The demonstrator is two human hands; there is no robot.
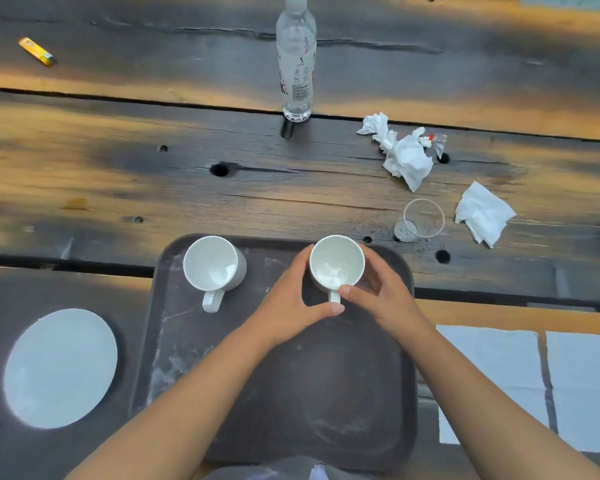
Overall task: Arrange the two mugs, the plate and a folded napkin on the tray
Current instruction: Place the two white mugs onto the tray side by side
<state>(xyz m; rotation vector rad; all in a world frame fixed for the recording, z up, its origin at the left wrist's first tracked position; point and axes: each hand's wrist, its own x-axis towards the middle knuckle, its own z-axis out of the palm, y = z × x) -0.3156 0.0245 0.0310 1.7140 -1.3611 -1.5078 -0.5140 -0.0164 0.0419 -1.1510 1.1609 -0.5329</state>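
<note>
A dark brown tray [222, 368] lies in front of me on the wooden table. Two white mugs stand upright at its far edge with handles pointing toward me: one at the far left [210, 263], the other at the far right [336, 263]. My left hand [291, 303] cups the right mug's left side, thumb just below its handle. My right hand [381, 289] wraps its right side, thumb touching the handle's top. A white plate [61, 367] lies on the table left of the tray. Flat white napkins [499, 362] lie to the tray's right.
A clear water bottle [296, 60] stands at the back centre. Crumpled tissues [404, 155] and a folded one [484, 213] lie at the right, beside a clear glass [421, 220] on its side. A yellow lighter [36, 51] lies far left.
</note>
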